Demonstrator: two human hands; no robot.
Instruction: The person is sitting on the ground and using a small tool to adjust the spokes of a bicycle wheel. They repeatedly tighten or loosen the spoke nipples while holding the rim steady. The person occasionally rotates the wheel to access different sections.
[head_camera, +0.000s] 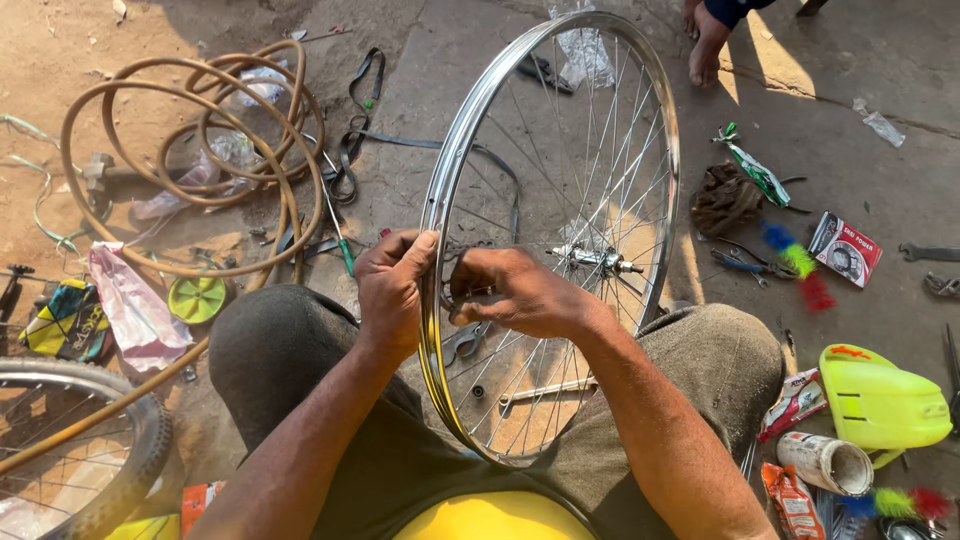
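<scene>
A shiny metal bicycle wheel rim (655, 150) with thin spokes and a centre hub (596, 260) stands upright between my knees. My left hand (392, 290) grips the rim's left side from outside, thumb over the edge. Inside the rim my right hand (520, 292) has its fingers pinched at the rim's inner face near a spoke end; what it pinches is hidden. Both hands are close together on the same stretch of rim.
A coiled tan hose (130, 95) lies at the left, a tyred wheel (140, 440) at lower left. Pliers (745, 265), packets, a yellow-green plastic container (880, 400), a spanner (545, 390) and a roll lie around. Another person's foot (706, 45) is at the top.
</scene>
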